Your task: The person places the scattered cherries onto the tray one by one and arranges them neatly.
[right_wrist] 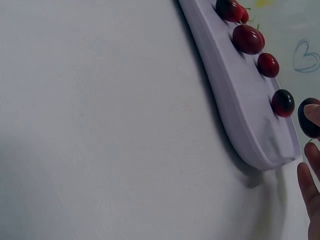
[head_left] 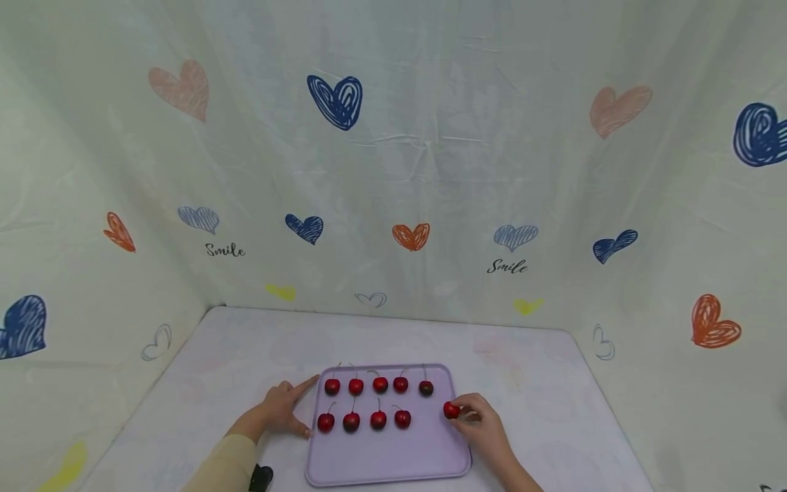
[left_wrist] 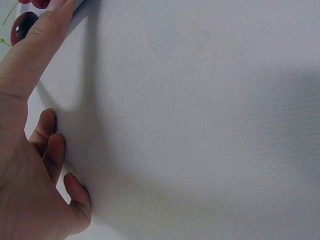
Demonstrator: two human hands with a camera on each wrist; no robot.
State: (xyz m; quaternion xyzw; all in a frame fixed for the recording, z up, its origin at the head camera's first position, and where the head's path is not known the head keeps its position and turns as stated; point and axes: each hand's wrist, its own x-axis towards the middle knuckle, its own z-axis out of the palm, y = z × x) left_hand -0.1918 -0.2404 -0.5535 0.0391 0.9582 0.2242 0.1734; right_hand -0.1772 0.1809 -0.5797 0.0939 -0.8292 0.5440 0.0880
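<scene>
A lilac tray (head_left: 381, 461) holds several red cherries in two rows, most with their stems pointing away from me. My right hand (head_left: 482, 425) pinches a cherry (head_left: 451, 410) between thumb and fingertips over the tray's right edge, level with the gap between the rows. In the right wrist view this cherry (right_wrist: 306, 122) looks dark, and only part of the hand shows. At the tray's left side rests my left hand (head_left: 281, 408), thumb and index finger spread along the rim. The left wrist view shows its other fingers (left_wrist: 55, 147) loosely bent, and a dark cherry (left_wrist: 24, 27) beyond the thumb.
The tray stands on a whitish table (head_left: 529, 376). A pale curtain (head_left: 424, 178) printed with hearts and the word "Smile" hangs behind and at both sides. A small black object (head_left: 261, 476) shows beside the left sleeve (head_left: 224, 468).
</scene>
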